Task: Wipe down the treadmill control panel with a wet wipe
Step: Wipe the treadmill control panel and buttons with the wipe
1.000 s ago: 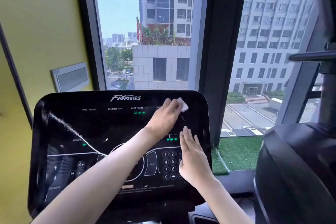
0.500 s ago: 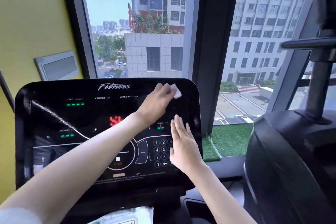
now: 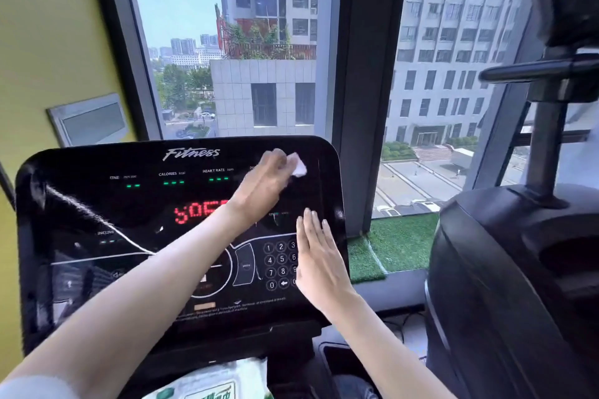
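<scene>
- Glossy black plastic across the control panel [image 3: 97, 204], mirror-smooth under the flat fingers [image 3: 311, 223] of the right hand [image 3: 319, 259], with pale streaky reflections far left of them.
- Soft white non-woven cloth for the wet wipe [image 3: 299, 167], matt and crumpled, poking out past the curled fingers of the left hand [image 3: 262, 185].
- Shiny plastic film on the wipe packet [image 3: 220, 382], well below all the fingers.
- Matt yellow paint on the wall [image 3: 42, 42], far left of the fingers.
- Dark matt metal on the window frame [image 3: 359, 74], just right of the fingers.
- Rough green artificial turf [image 3: 402, 243], right of the right fingers.
- Smooth satin black plastic on the neighbouring machine's housing [image 3: 502, 269], dull grey metal post [image 3: 547, 146] above.
</scene>
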The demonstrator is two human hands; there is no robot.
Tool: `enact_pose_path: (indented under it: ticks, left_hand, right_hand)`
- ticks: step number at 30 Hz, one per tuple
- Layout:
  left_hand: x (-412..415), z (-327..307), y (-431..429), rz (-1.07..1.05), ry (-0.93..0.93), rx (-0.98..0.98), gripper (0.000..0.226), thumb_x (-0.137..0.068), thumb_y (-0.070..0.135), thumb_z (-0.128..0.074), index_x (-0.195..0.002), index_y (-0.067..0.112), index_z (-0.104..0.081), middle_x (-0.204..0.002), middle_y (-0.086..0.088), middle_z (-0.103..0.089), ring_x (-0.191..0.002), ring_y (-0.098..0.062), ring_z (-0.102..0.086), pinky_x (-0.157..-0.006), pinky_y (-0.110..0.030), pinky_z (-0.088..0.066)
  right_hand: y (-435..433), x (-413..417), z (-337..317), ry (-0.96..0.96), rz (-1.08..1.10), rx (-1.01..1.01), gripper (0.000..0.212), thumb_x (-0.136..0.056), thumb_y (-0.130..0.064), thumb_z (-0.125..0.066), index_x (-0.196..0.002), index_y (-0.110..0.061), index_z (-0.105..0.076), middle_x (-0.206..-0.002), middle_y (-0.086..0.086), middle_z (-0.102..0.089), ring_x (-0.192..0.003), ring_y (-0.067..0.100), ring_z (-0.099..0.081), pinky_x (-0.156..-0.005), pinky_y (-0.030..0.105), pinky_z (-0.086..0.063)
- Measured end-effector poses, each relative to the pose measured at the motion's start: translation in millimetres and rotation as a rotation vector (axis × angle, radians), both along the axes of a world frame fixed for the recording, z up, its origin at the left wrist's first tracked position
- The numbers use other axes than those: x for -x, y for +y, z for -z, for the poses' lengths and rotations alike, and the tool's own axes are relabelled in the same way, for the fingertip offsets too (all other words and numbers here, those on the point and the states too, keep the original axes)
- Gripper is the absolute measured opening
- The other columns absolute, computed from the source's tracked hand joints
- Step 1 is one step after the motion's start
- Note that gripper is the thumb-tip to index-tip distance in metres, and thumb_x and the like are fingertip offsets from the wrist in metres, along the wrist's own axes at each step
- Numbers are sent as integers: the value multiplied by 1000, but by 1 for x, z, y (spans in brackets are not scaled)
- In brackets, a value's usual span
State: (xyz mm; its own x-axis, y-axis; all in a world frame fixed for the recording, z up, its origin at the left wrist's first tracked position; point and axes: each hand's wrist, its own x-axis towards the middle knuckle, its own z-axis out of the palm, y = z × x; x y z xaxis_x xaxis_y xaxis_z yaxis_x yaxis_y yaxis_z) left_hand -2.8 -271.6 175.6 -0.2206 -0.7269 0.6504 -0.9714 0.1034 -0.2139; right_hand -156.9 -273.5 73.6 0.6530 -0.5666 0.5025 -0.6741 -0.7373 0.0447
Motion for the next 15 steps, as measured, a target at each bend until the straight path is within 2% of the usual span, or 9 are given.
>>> enact_pose_path:
  ticks: [1,2,5,6,7,10,11,14,15]
  left_hand:
    - [5,4,2,-20,63,28,53,-72,-13,-43,-122,4,-50,-100,-10,-46,-88,-23,-40,-52,-32,-45]
    - [11,9,2,-10,20,19,50,-72,-10,-40,-118,3,-54,-97,-9,-49,-85,-23,-38,-51,-32,-46]
    - [9,25,6,118,-382,-73,41,-77,1,-32,-106,2,-61,-89,-8,-54,-77,-23,-39,-55,-31,-49]
    - [5,21,7,118,-410,-64,40,-78,2,-32,-105,3,-62,-89,-8,-54,-77,-24,-42,-57,-30,-48]
    - [1,16,7,74,-358,-37,41,-76,0,-32,-105,4,-62,-89,-8,-54,-76,-24,-45,-56,-30,-44]
    - [5,12,4,-87,51,79,52,-64,-15,-40,-110,3,-57,-89,-11,-50,-78,-27,-43,-44,-30,-38]
    - [11,16,4,-86,58,77,52,-64,-15,-40,-111,2,-56,-90,-11,-49,-79,-27,-41,-42,-31,-41]
    - [15,30,7,80,-328,-83,45,-74,-2,-35,-115,1,-54,-95,-9,-52,-81,-23,-38,-52,-30,-46]
    - [10,27,8,84,-350,-94,45,-74,-2,-35,-115,1,-55,-94,-9,-52,-81,-23,-39,-52,-29,-45]
  right_hand:
    - [3,0,3,-21,4,-29,93,-56,-13,-80,-135,10,-38,-143,29,-33,-134,36,-35,-108,48,-31]
    - [4,-1,4,-48,4,-45,94,-52,-14,-83,-133,11,-42,-140,29,-38,-131,35,-39,-107,49,-33]
    - [2,-3,2,-90,1,-40,90,-49,-14,-83,-128,11,-47,-135,29,-45,-127,34,-45,-107,47,-31]
    - [1,-2,2,-79,0,-34,88,-50,-13,-82,-128,11,-47,-135,29,-45,-127,34,-45,-107,48,-31]
    - [0,-2,3,-66,1,-24,87,-51,-11,-81,-128,11,-46,-136,29,-44,-127,35,-45,-106,48,-33]
    - [-1,-1,7,-59,0,-17,87,-53,-8,-78,-130,11,-43,-139,30,-39,-130,36,-41,-106,49,-35]
    - [1,-1,7,-59,-2,-17,87,-54,-9,-79,-131,12,-43,-140,30,-38,-131,36,-39,-106,49,-33]
    - [1,-1,6,-40,7,6,87,-52,-12,-80,-128,12,-46,-137,30,-41,-130,36,-41,-106,49,-34]
    - [0,-1,6,-34,4,12,87,-51,-11,-80,-129,12,-46,-137,31,-41,-130,37,-41,-106,50,-35]
